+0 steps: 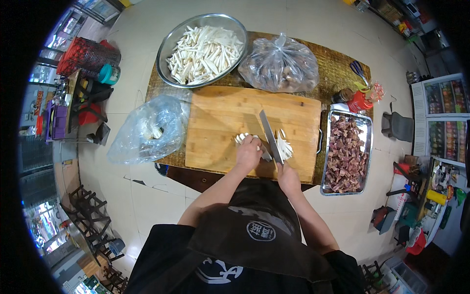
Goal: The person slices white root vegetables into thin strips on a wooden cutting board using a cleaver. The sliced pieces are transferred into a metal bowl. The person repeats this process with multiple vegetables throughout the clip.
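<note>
My right hand (288, 179) grips the handle of a cleaver (271, 136), whose broad blade stands on edge on a bamboo cutting board (216, 110). Left of the blade, my left hand (249, 152) presses down on a white vegetable (241, 138), with pale ends showing beyond the fingers. What it is exactly I cannot tell, perhaps a mushroom stem. Thin white slices (284, 147) lie in a small heap just right of the blade. A steel bowl (161, 55) at the table's far left is heaped with similar white strips (207, 53).
Left of the board slumps an open plastic bag (147, 125) with white pieces inside. Behind it stands a tied clear bag (281, 66) of brownish lumps. On the right are a metal tray (368, 147) of diced meat (345, 158), a red container (360, 101), a dark jar (342, 95) and scissors (359, 71).
</note>
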A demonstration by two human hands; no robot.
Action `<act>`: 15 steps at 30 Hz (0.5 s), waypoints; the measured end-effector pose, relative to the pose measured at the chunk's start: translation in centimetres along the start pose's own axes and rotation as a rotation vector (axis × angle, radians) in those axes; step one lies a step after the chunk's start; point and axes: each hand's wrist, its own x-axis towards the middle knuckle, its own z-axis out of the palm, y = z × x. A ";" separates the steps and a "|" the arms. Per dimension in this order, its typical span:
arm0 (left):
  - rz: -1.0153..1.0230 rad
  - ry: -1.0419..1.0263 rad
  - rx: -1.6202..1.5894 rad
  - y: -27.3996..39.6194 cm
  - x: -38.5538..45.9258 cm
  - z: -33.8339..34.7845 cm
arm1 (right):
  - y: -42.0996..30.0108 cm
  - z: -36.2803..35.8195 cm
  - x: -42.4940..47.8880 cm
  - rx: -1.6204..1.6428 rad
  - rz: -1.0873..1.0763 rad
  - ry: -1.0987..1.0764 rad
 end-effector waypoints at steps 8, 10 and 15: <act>-0.038 0.021 0.056 0.6 -0.1 -0.2 | -3.5 -4.7 -1.8 -0.143 -0.093 -0.116; -0.029 0.022 0.056 0.6 -0.1 -0.2 | -3.6 -4.8 -1.9 -0.166 -0.093 -0.119; -0.022 0.018 0.093 -0.2 -0.1 0.7 | -2.5 -2.4 -1.0 -0.143 -0.098 -0.099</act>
